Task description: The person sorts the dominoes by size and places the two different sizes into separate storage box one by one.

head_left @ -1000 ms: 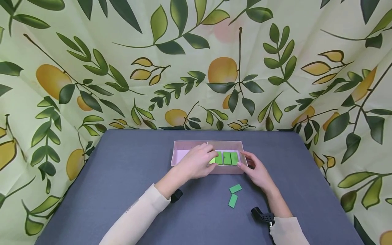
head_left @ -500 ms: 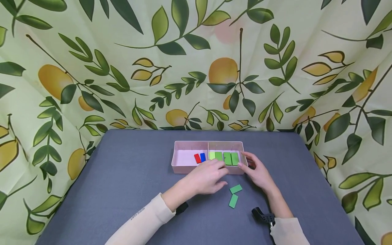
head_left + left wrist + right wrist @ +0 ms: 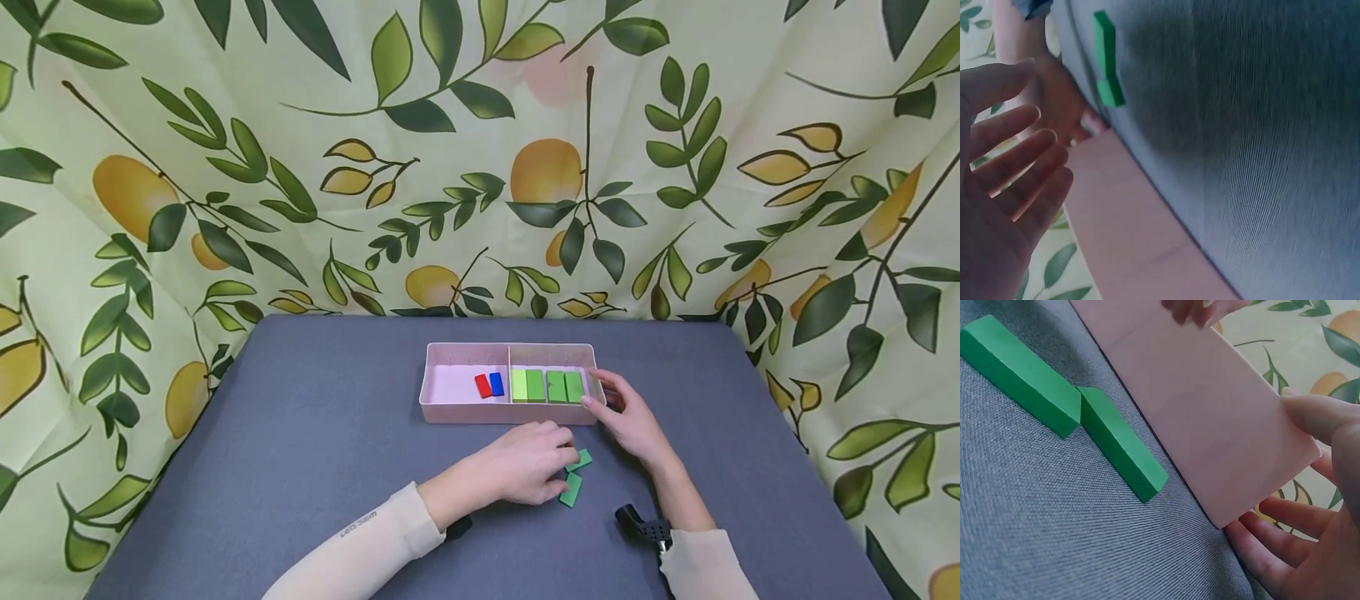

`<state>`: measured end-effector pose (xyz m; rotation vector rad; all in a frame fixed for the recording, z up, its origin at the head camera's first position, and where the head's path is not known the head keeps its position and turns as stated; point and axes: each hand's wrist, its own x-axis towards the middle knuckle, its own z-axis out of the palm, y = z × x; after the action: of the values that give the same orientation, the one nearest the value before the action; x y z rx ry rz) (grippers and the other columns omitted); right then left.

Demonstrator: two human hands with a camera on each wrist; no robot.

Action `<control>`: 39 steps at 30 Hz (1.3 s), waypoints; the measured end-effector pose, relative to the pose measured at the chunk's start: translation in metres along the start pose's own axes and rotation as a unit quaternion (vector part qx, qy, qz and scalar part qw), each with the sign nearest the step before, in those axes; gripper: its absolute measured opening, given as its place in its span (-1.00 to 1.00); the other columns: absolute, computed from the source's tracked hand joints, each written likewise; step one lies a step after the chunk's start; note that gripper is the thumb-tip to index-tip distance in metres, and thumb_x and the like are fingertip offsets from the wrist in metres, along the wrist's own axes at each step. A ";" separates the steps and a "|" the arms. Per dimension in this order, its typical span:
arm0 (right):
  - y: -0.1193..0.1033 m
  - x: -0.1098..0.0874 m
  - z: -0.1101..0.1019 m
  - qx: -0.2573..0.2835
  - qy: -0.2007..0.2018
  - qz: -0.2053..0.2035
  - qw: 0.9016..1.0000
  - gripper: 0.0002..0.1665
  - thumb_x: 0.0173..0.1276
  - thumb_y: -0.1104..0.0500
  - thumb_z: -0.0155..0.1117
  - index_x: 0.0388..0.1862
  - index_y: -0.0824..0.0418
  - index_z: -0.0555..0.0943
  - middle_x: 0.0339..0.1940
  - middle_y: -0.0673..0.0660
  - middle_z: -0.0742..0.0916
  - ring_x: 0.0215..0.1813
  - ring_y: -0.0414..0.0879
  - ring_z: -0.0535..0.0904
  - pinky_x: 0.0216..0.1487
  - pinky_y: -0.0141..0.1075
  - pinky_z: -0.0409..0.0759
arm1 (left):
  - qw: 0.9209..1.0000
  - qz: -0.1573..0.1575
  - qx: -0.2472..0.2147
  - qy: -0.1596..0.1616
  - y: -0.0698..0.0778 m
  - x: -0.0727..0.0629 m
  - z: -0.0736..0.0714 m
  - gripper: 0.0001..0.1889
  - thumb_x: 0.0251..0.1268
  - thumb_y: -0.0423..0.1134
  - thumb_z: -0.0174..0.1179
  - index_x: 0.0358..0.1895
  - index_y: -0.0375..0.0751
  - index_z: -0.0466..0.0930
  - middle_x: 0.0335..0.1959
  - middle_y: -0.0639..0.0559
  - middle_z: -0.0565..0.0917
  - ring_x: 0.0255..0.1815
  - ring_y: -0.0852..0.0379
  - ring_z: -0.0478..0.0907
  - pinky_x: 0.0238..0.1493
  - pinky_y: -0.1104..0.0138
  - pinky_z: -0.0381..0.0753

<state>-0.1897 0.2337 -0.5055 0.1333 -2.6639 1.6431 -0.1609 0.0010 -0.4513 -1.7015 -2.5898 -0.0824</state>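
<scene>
Two green blocks (image 3: 571,491) lie on the table in front of a pink divided box (image 3: 480,414), ends close together and set at an angle. My left hand (image 3: 528,462) hovers right at them, fingertips overlapping the farther block (image 3: 584,457). In the left wrist view its fingers are apart and loosely bent, with nothing between them. At the box's right end my right hand (image 3: 630,421) grips the corner, thumb (image 3: 1310,415) at the rim and fingers against the end wall. Inside the right compartment stand light green blocks (image 3: 519,386) and green blocks (image 3: 556,387) in a row.
The box's left compartment holds a red block (image 3: 483,386) and a blue block (image 3: 497,384) beside the divider. A dark grey cloth (image 3: 337,392) covers the table. Behind it hangs a leaf-and-fruit patterned curtain (image 3: 480,167). Black wrist camera (image 3: 643,528) sits on the right wrist.
My left hand has come out of the box and moved toward me and right, to the two loose green blocks. The red and blue blocks have come into sight. My right hand stays at the box.
</scene>
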 end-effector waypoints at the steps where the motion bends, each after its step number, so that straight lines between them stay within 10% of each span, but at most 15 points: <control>1: 0.000 0.000 0.000 0.000 0.001 -0.001 1.000 -0.28 0.47 0.00 0.34 0.50 0.19 0.36 0.40 0.37 0.47 0.27 0.28 0.44 0.07 -0.04 0.45 | 1.000 0.002 -0.004 -0.006 0.002 0.001 0.002 -0.65 0.34 0.05 0.33 0.10 0.02 0.71 0.01 0.15 0.63 -0.02 0.22 0.52 0.05 0.43 0.48; 19: -0.002 0.002 0.000 0.002 0.001 0.002 1.000 -0.28 0.47 0.02 0.34 0.50 0.20 0.35 0.40 0.37 0.47 0.31 0.29 0.43 0.12 0.01 0.43 | 0.995 0.035 0.055 -0.077 0.024 0.012 0.020 -0.63 0.32 0.13 0.33 0.10 0.10 0.70 0.05 0.20 0.61 0.02 0.26 0.48 0.02 0.46 0.48; 39: -0.003 0.000 -0.001 0.003 -0.003 0.016 1.000 -0.24 0.47 -0.02 0.34 0.53 0.18 0.32 0.44 0.35 0.44 0.35 0.28 0.38 0.19 0.08 0.38 | 0.998 -0.002 0.009 -0.058 0.011 -0.001 0.021 -0.69 0.26 0.02 0.41 -0.03 -0.03 0.75 -0.21 0.17 0.54 -0.25 0.26 0.40 -0.21 0.50 0.45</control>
<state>-0.1896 0.2327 -0.5022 0.0972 -2.6798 1.6634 -0.1502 0.0055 -0.4721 -1.7464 -2.6659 0.0399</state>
